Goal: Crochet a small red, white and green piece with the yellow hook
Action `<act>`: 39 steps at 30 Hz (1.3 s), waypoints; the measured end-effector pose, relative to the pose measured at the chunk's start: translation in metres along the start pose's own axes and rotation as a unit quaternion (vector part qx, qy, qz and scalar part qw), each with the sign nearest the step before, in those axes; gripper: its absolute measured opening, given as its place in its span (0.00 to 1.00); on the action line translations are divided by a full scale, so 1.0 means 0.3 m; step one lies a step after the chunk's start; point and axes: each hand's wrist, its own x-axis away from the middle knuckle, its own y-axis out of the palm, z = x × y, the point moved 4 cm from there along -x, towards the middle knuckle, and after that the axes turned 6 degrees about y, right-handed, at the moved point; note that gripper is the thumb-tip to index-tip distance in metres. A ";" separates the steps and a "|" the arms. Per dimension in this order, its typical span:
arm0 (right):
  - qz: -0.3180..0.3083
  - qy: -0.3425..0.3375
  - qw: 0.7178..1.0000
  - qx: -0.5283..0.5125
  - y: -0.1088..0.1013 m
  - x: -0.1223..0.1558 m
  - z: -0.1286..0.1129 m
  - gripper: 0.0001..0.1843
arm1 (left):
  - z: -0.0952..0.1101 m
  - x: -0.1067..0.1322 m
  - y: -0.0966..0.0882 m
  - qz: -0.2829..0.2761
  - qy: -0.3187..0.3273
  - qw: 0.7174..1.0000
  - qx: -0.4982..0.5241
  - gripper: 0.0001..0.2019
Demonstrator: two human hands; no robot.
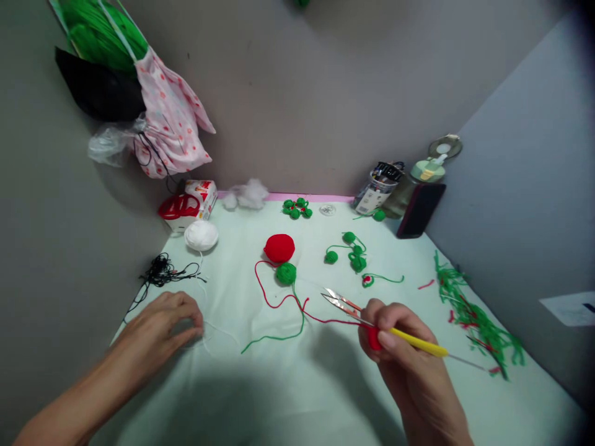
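Observation:
My right hand [404,353] grips several things at once: a yellow-handled crochet hook [418,342], small thread snips [341,301] with blades pointing left, and a small red crocheted piece [374,338]. From that piece a red strand runs left to a red yarn ball [279,248]. A green yarn ball [286,273] touches it, its loose tail crossing the red strand. On the left, my left hand [174,319] is curled low over the cloth, thumb and forefinger pinched at a thin white yarn strand [223,331]. A white yarn ball [201,235] lies beyond that hand.
Green crocheted pieces [357,257] lie at centre right, with a green cluster [296,209] behind. Green and red scraps [478,316] line the right edge; black thread [162,271] lies left. A phone [421,210], pen jar [375,189] and tissue box [199,201] stand at the back.

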 end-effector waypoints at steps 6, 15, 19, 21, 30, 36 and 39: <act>-0.022 0.008 1.000 0.011 0.010 0.010 -0.009 0.08 | 0.017 0.014 0.080 0.022 -0.014 0.999 -0.019 0.09; -0.107 0.060 0.991 0.050 0.073 0.009 0.013 0.03 | 0.323 -0.094 -0.058 0.015 0.098 0.974 0.204 0.12; -0.117 0.085 0.984 0.101 0.079 0.008 -0.002 0.05 | 0.408 -0.161 -0.031 -0.007 0.153 0.972 0.179 0.10; -0.098 0.127 0.979 0.129 0.081 0.010 -0.001 0.08 | 0.434 -0.179 -0.007 -0.037 0.171 0.969 0.177 0.10; -0.050 0.166 0.965 0.198 0.122 -0.003 0.059 0.16 | 0.486 -0.195 0.051 -0.065 0.192 0.959 0.196 0.10; -0.069 0.172 0.968 0.168 0.121 -0.007 0.070 0.15 | 0.481 -0.200 0.052 -0.076 0.176 0.958 0.212 0.11; -0.051 0.177 0.970 0.161 0.098 -0.004 0.053 0.16 | 0.480 -0.202 0.048 -0.081 0.169 0.960 0.208 0.11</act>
